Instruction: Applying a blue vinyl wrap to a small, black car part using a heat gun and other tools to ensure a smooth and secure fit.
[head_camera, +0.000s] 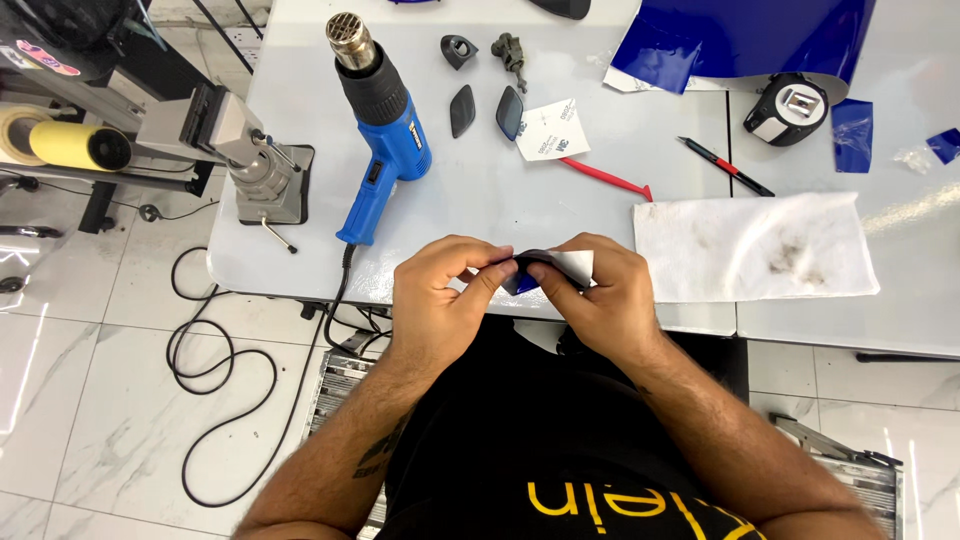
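Both your hands, left (440, 290) and right (600, 295), pinch the small dark trim piece (535, 262) with its blue film just above the bench (480, 190) edge. Light, stiff, slippery: grip the rims.

one heat gun (378, 120), three dark parts (462, 110) (tabletop)

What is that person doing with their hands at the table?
A person holds a small dark part with blue film and white backing paper between both hands, at the near edge of a white table. The left hand and the right hand pinch it with their fingers. On the table lie a blue heat gun, more small dark parts, a smudged paper towel, a roll of blue film and a tape measure.
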